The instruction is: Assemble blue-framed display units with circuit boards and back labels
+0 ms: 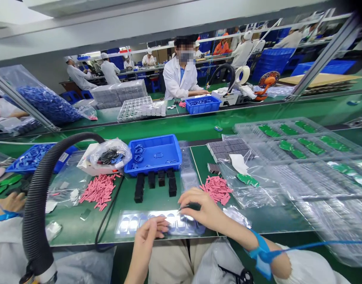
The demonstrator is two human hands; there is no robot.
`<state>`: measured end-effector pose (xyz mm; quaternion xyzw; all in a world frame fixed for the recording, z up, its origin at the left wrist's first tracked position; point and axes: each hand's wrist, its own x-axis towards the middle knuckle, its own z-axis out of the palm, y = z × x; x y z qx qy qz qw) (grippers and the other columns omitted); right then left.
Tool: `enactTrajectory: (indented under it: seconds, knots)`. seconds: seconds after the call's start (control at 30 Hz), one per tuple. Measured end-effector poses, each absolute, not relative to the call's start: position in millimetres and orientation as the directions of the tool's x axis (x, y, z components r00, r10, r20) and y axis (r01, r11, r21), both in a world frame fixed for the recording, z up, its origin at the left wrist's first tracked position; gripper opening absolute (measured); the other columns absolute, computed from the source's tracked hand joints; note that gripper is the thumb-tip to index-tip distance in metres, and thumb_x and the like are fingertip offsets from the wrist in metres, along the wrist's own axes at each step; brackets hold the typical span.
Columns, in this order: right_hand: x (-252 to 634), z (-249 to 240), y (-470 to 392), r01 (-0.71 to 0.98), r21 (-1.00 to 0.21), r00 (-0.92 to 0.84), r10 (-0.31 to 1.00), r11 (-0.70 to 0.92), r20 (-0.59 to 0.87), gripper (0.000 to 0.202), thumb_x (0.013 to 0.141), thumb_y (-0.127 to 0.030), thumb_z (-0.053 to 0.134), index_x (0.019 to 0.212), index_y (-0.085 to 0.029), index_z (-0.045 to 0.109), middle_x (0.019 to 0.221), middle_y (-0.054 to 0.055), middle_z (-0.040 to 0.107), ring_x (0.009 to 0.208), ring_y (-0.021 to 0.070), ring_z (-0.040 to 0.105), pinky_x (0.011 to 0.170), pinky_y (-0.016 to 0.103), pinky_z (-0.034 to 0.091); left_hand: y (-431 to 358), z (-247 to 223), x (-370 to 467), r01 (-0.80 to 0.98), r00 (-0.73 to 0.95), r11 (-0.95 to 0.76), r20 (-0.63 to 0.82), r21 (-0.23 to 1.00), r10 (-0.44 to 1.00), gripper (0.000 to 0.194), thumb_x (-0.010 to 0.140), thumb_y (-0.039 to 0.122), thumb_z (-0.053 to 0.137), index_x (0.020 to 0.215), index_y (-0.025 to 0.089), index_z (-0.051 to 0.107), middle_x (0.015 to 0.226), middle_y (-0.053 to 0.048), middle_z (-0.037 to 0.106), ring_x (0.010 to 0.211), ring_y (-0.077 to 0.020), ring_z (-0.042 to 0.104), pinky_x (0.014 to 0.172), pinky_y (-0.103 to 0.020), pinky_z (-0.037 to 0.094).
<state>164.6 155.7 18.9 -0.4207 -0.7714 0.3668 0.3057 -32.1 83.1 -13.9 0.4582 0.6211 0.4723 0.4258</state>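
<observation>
At far left, well apart from the left hand, a co-worker's hand (14,202) rests beyond a thick black ribbed hose (39,185). Next, beyond the left hand and to its left, lies a loose heap of flat pink strips (99,190); nearer its line, a shallow rectangular blue plastic tray (170,152) holds a few blue frames, with rows of small square black blocks (139,190) before it. The left hand (153,228) has its fingers curled over a shiny clear plastic sheet with a row of ovals (173,225); whether it grips anything cannot be told. The right hand (198,208), over the sheet's right part, bends fingers toward thumb around a dark patch, possibly a held piece; its grip is uncertain. Just beyond the right hand sits a second pink heap (217,190); farther right, clear moulded plastic trays (302,123) carry green boards (311,146). Judged by these heaps and blocks, much handling is left; glare and hands hide how many ovals are done.
</observation>
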Motion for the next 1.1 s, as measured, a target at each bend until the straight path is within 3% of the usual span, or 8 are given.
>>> enactTrajectory:
  seconds: [0.1,0.17,0.23,0.33,0.43,0.6,0.97,1.1]
  knots:
    - [174.4,42.7,139.6,0.294,-0.876,-0.564,0.809,0.383,0.165,0.011,0.069,-0.017,0.077,0.072,-0.021,0.067,0.095,0.001,0.071,0.091,0.0155,0.065,0.082,0.028,0.051,75.3,1.1,-10.9,-0.118,0.129,0.282,-0.267,0.952,0.955,0.062,0.074,0.069,0.051,0.098,0.017,0.073,0.092,-0.015,0.077,0.080,-0.0241,0.072,0.069,-0.033,0.057]
    - [180.0,55.2,130.0,0.221,-0.915,-0.647,0.753,0.337,0.121,0.010,0.070,-0.017,0.076,0.071,-0.022,0.067,0.099,0.000,0.070,0.091,0.0153,0.065,0.080,0.027,0.052,73.7,11.2,1.6,-0.231,0.396,0.411,-0.301,0.882,0.868,0.060,0.065,0.067,0.063,0.093,0.016,0.075,0.084,-0.014,0.077,0.077,-0.0234,0.073,0.068,-0.031,0.056]
    - [185.6,63.0,122.3,0.183,-0.943,-0.699,0.711,0.280,0.075,0.009,0.074,-0.016,0.072,0.070,-0.022,0.066,0.101,0.000,0.069,0.090,0.0150,0.066,0.080,0.027,0.053,73.4,19.2,11.3,-0.250,0.497,0.462,-0.297,0.851,0.815,0.054,0.060,0.064,0.070,0.081,0.014,0.077,0.071,-0.011,0.076,0.067,-0.0205,0.072,0.061,-0.026,0.054]
    - [196.7,64.6,114.8,0.220,-0.933,-0.660,0.747,0.284,0.072,0.012,0.074,-0.020,0.072,0.083,-0.023,0.065,0.101,0.000,0.068,0.093,0.0158,0.065,0.084,0.028,0.052,72.1,24.7,20.0,-0.291,0.508,0.477,-0.289,0.829,0.812,0.047,0.058,0.060,0.074,0.074,0.015,0.077,0.067,-0.007,0.075,0.063,-0.0163,0.071,0.056,-0.020,0.051]
    - [209.9,58.1,111.4,0.260,-0.881,-0.555,0.807,0.396,0.199,0.030,0.073,-0.028,0.076,0.099,-0.024,0.061,0.103,0.003,0.068,0.097,0.0186,0.064,0.084,0.031,0.052,68.3,23.8,22.5,-0.358,0.490,0.487,-0.284,0.796,0.824,0.043,0.057,0.054,0.078,0.085,0.022,0.077,0.071,-0.004,0.077,0.066,-0.0140,0.071,0.060,-0.019,0.051]
    - [217.6,51.5,102.2,0.349,-0.771,-0.222,0.846,0.533,0.485,0.006,0.085,-0.018,0.061,0.082,-0.023,0.061,0.072,-0.001,0.066,0.069,0.0151,0.062,0.067,0.030,0.050,63.8,24.7,23.4,-0.385,0.476,0.526,-0.325,0.759,0.817,0.045,0.063,0.050,0.076,0.100,0.023,0.074,0.083,-0.007,0.078,0.071,-0.0150,0.072,0.061,-0.020,0.051]
    - [209.0,51.4,87.2,0.319,-0.748,-0.249,0.813,0.582,0.526,0.014,0.084,-0.009,0.058,0.082,-0.021,0.063,0.071,0.001,0.058,0.068,0.0141,0.055,0.058,0.028,0.046,61.8,40.4,37.0,-0.327,0.413,0.457,-0.310,0.827,0.857,0.036,0.065,0.047,0.076,0.091,0.023,0.077,0.082,-0.006,0.077,0.076,-0.0205,0.072,0.077,-0.033,0.056]
    - [211.0,48.9,84.5,0.290,-0.765,-0.232,0.818,0.575,0.527,0.019,0.082,-0.005,0.058,0.086,-0.022,0.064,0.072,0.001,0.058,0.069,0.0150,0.054,0.058,0.029,0.046,60.1,41.2,38.2,-0.351,0.431,0.468,-0.303,0.811,0.850,0.034,0.065,0.046,0.077,0.091,0.024,0.077,0.082,-0.003,0.077,0.076,-0.0155,0.070,0.078,-0.027,0.055]
